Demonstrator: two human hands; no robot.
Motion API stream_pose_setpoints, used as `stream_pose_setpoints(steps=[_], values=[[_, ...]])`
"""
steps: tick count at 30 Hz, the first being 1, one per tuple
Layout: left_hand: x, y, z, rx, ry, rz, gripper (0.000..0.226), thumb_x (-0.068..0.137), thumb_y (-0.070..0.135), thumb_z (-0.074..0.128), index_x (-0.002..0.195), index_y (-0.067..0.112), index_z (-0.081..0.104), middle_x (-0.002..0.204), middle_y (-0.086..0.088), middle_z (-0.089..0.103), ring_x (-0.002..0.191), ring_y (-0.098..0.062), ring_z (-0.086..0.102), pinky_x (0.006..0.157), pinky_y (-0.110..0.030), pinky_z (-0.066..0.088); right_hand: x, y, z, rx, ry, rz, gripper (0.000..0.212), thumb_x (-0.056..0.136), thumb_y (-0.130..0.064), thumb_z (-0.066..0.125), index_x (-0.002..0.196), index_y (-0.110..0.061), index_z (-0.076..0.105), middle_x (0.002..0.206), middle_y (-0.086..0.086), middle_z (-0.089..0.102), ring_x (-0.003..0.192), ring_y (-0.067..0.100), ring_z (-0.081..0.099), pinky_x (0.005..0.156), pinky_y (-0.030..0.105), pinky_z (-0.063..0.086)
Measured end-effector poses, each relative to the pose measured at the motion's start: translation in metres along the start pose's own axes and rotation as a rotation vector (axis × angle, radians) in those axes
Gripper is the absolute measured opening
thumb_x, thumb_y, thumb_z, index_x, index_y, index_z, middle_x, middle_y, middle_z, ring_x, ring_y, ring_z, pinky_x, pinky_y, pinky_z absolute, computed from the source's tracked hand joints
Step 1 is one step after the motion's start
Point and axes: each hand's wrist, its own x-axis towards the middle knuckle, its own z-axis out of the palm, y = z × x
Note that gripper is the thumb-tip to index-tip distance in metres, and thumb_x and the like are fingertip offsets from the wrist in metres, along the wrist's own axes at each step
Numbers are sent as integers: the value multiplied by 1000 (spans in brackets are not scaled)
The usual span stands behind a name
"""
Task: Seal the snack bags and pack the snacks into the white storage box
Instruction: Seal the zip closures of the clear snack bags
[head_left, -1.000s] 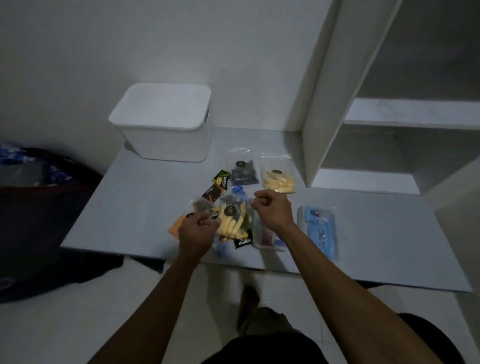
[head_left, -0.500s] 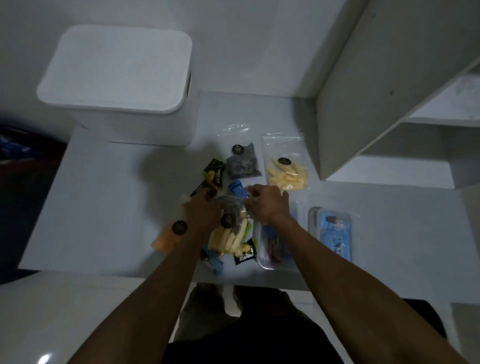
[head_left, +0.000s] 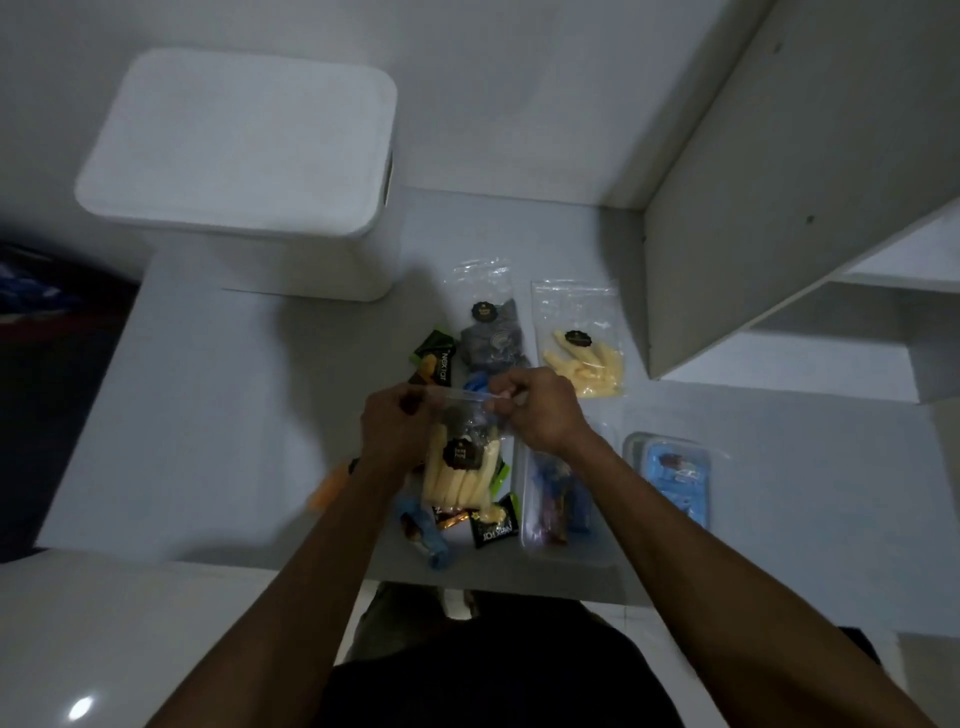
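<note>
A clear zip bag of pale yellow sticks (head_left: 460, 475) with a round black label hangs between my hands above the table. My left hand (head_left: 392, 428) pinches the left end of its top strip and my right hand (head_left: 540, 410) pinches the right end. The white storage box (head_left: 244, 156) stands at the back left with its lid on. Behind my hands lie a bag of dark snacks (head_left: 491, 338) and a bag of yellow snacks (head_left: 584, 353). A clear bag of wrapped bars (head_left: 558, 499) and a blue pack (head_left: 675, 475) lie to the right.
Small loose wrapped snacks, black (head_left: 493, 527), blue (head_left: 426, 538) and orange (head_left: 324, 491), lie near the grey table's (head_left: 208, 415) front edge. A white shelf panel (head_left: 753, 182) rises at the right. A dark bag (head_left: 47, 364) lies on the floor to the left.
The view has tilted down and closer to the table. My hands have spread slightly apart along the top strip of the bag of yellow sticks.
</note>
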Motion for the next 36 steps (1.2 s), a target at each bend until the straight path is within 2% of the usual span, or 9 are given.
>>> stream_pose_setpoints(steps=[2, 5, 7, 9, 14, 16, 20, 29, 36], values=[[-3, 7, -14, -80, -15, 36, 7, 87, 19, 71, 86, 14, 76, 71, -6, 71, 63, -15, 62, 61, -32, 51, -4, -15, -13, 75, -37, -41, 22, 84, -24, 76, 105, -18, 74, 95, 3, 71, 88, 16, 64, 77, 26, 51], [-6, 27, -33, -153, -23, 91, 11, 89, 14, 69, 79, 18, 74, 68, -7, 69, 60, -15, 60, 57, -32, 51, -8, -43, -32, 78, -48, -145, 13, 84, -19, 76, 97, -20, 74, 87, 8, 69, 78, 12, 59, 65, 20, 44], [-6, 45, -46, -219, -24, 122, 14, 88, 14, 69, 77, 22, 73, 74, -9, 72, 67, -18, 65, 65, -37, 57, -9, -66, -44, 86, -24, -183, 9, 84, -21, 77, 93, -21, 74, 85, 5, 69, 76, 8, 59, 68, 21, 44], [-7, 66, -61, -254, -26, 178, 12, 89, 15, 68, 78, 20, 73, 79, -10, 73, 71, -17, 66, 71, -39, 57, -11, -93, -56, 70, 26, -233, 17, 84, -26, 76, 99, -17, 75, 94, -1, 73, 83, 6, 62, 72, 18, 44], [-18, 119, -99, -329, 19, 437, 8, 91, 15, 66, 87, 13, 72, 78, -7, 71, 72, -17, 66, 69, -36, 55, -20, -162, -80, -59, 171, -391, 17, 89, -36, 70, 98, -23, 75, 98, -7, 73, 93, 8, 64, 81, 30, 50], [-22, 133, -112, -364, 30, 477, 11, 92, 19, 66, 91, 11, 73, 81, -6, 72, 76, -19, 67, 73, -37, 56, -25, -184, -86, -85, 232, -448, 17, 90, -38, 67, 97, -23, 74, 96, -8, 74, 93, 9, 65, 83, 33, 51], [-31, 155, -131, -391, 54, 529, 10, 93, 24, 64, 90, 20, 73, 82, 2, 72, 78, -9, 67, 77, -33, 56, -40, -215, -95, -137, 326, -511, 19, 93, -36, 63, 97, -20, 72, 96, -7, 73, 93, 11, 65, 84, 35, 51], [-47, 166, -137, -336, 118, 632, 13, 93, 24, 64, 81, 25, 70, 79, 9, 70, 83, -11, 66, 74, -27, 53, -63, -228, -95, -158, 408, -507, 12, 95, -33, 59, 92, -23, 66, 95, -7, 69, 94, 18, 62, 86, 42, 50], [-51, 174, -133, -349, 140, 649, 14, 94, 24, 62, 81, 28, 68, 79, 8, 69, 83, -13, 65, 73, -27, 52, -76, -222, -110, -122, 443, -509, 13, 94, -34, 62, 93, -23, 69, 96, -8, 70, 94, 14, 63, 85, 40, 52]])
